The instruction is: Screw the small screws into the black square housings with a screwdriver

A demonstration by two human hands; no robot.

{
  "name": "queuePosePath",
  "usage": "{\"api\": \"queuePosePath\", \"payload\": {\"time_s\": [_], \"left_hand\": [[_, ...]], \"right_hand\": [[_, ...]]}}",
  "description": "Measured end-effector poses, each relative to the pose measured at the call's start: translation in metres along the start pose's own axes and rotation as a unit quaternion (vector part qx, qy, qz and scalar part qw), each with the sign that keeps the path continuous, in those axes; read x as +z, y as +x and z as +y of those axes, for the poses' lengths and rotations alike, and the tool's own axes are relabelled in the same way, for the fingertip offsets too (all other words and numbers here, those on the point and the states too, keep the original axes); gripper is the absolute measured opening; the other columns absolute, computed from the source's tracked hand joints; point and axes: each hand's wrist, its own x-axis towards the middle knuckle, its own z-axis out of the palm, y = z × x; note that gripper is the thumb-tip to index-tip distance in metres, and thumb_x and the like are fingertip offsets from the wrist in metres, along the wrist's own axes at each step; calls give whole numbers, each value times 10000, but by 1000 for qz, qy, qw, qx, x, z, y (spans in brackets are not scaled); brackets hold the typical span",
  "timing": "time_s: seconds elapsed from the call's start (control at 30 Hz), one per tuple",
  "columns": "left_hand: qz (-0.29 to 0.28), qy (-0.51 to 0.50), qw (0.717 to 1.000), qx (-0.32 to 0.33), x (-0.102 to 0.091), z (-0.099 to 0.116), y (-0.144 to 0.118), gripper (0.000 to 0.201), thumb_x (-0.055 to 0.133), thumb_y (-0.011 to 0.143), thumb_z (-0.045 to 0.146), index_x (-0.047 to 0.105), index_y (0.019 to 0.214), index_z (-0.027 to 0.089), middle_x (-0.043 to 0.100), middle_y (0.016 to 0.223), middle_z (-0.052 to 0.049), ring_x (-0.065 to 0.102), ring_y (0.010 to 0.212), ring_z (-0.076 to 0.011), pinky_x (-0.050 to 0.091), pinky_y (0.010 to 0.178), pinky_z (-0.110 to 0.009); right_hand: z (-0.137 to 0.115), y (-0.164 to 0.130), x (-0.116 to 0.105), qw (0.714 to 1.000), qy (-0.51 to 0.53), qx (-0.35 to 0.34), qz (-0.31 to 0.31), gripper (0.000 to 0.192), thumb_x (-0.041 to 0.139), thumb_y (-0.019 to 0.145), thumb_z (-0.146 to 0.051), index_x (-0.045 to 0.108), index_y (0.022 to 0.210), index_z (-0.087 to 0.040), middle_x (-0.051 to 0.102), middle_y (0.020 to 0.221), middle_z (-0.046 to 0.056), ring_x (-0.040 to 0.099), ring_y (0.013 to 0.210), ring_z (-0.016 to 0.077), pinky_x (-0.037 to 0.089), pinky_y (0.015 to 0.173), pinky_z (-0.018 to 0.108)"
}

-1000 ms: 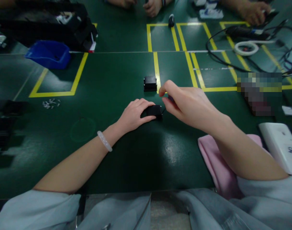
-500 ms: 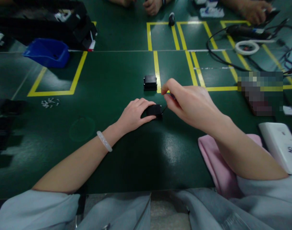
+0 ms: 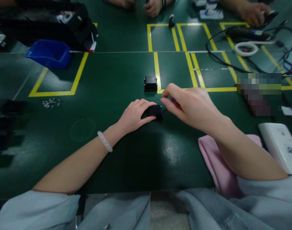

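Note:
A small black box-shaped part (image 3: 155, 110) rests on the green table, pinched at its left end between the thumb and fingers of my left hand (image 3: 137, 114). Just right of it, my right hand (image 3: 191, 102) is closed around what looks like a screwdriver (image 3: 164, 111). Only its thin dark shaft shows, slanting down to the part's right end; the handle is hidden in my fingers. A second black part (image 3: 150, 83) of similar shape stands a little farther away, untouched. Several small silver screws (image 3: 50, 103) lie loose at the left.
A blue bin (image 3: 50, 54) sits by black trays (image 3: 40, 25) at the far left. Pink cloth (image 3: 213, 150) and a white box (image 3: 279, 143) lie at right, near my forearm. Cables (image 3: 210, 54) coil at the far right. Other people's hands (image 3: 153, 7) are across the table.
My right thumb and forefinger have shifted slightly around the screwdriver, the knuckles a little lower. My left hand and the black part stay in place.

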Motion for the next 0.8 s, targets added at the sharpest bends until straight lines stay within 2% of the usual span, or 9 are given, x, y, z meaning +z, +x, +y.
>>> {"api": "queuePosePath", "payload": {"time_s": [0.2,0.43,0.6,0.8], "left_hand": [[1,-9,1000,-5,1,-1,-1,510,486,921,533,486,1300,192,584,1173,-86,520,1029,-255,393,906,-382],[-5,-29,1000,-2,-2,-1,0,467,426,949,536,511,1255,194,589,1174,-73,521,1028,-238,387,907,-369],[-4,-24,1000,-6,-2,-1,0,466,429,946,545,517,1238,194,588,1150,-77,523,1024,-237,391,909,-370],[-4,-34,999,0,-2,-1,0,457,436,948,531,515,1239,188,585,1168,-75,518,1039,-233,394,903,-360]], "right_hand": [[2,0,1,1000,-14,0,3,283,361,950,-341,565,1060,-178,620,672,2,507,559,117,241,549,247],[3,-1,1,1000,-4,-18,22,269,357,946,-303,564,1066,-181,612,671,-7,513,557,111,244,533,240],[2,-1,-1,1000,-10,-8,7,305,351,957,-364,573,1047,-175,597,645,-6,505,557,117,239,540,244],[3,0,0,1000,-1,-11,9,288,340,955,-314,558,1085,-177,599,665,-7,493,555,105,237,539,239]]}}
